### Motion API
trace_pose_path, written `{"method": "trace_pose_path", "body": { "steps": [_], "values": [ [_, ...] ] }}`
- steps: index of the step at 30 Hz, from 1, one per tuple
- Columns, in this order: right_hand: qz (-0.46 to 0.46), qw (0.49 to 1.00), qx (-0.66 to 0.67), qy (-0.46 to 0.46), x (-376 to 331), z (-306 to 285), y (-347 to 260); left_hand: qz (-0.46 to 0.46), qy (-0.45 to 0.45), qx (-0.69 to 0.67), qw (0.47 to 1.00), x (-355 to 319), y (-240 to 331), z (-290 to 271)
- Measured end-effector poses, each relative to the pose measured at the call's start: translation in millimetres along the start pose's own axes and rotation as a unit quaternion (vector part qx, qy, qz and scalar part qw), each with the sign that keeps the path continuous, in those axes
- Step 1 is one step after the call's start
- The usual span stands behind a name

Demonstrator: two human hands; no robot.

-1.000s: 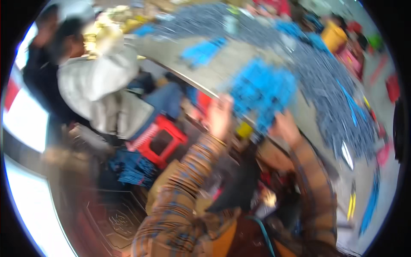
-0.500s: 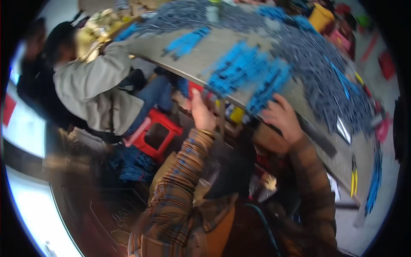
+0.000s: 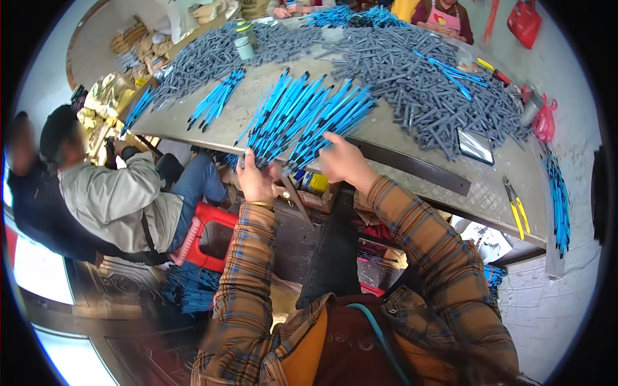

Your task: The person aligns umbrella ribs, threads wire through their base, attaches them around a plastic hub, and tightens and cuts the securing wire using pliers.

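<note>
A spread of thin blue rods with black ends (image 3: 299, 112) lies on the table, its near ends reaching the front edge. My left hand (image 3: 255, 180) is beside the near black ends at the left, thumb and fingers raised and apart, gripping nothing I can see. On the other side, my right hand (image 3: 347, 162) is by the ends of the right-hand rods, its index finger stretched toward them. Its other fingers are blurred and partly hidden. Whether either hand touches the rods is hard to tell.
A large heap of short grey tubes (image 3: 418, 90) covers the table's far side. Yellow-handled pliers (image 3: 516, 209) lie at right, near a dark flat device (image 3: 475, 147). Another person in a grey jacket (image 3: 116, 199) sits at left by a red stool (image 3: 209, 235). A metal bar (image 3: 412, 166) runs along the front edge.
The view has turned and sharpened, bringing more of the far table into sight. My hands are closer together, one on each side of the near rod ends.
</note>
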State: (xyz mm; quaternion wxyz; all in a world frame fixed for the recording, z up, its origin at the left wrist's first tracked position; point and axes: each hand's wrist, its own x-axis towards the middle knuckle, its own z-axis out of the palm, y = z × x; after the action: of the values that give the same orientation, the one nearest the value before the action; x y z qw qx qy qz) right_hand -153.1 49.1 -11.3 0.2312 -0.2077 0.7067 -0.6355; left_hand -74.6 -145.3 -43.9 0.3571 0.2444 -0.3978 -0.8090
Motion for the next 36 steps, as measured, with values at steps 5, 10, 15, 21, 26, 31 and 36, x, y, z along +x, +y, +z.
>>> {"method": "trace_pose_path", "body": {
  "steps": [5,10,15,21,26,31,36],
  "values": [
    [-0.041,0.990,-0.133,0.031,25.5,-7.7,-7.5,0.016,-0.006,0.054,0.998,13.3,-2.8,-8.5],
    [-0.101,0.981,-0.164,0.011,39.9,-4.9,-2.1,0.032,-0.001,0.067,0.997,6.3,-10.0,-3.3],
    [-0.063,0.992,-0.113,-0.011,44.0,-3.1,-4.5,0.007,-0.043,0.069,0.997,10.7,-6.9,-13.4],
    [-0.054,0.994,-0.091,-0.013,37.1,0.9,-4.0,-0.029,0.043,-0.035,0.998,-5.0,9.4,-6.7],
    [-0.050,0.993,-0.109,-0.003,32.1,-0.8,-4.9,-0.003,0.097,-0.057,0.994,-8.5,11.0,1.5],
    [-0.228,0.952,-0.199,0.045,9.5,-34.5,8.0,0.014,-0.036,-0.007,0.999,15.4,-18.9,-37.7],
    [-0.227,0.922,-0.249,0.192,-94.0,-133.3,-16.9,0.110,0.001,0.081,0.991,-64.4,-1.7,-59.0]
  ]
}}
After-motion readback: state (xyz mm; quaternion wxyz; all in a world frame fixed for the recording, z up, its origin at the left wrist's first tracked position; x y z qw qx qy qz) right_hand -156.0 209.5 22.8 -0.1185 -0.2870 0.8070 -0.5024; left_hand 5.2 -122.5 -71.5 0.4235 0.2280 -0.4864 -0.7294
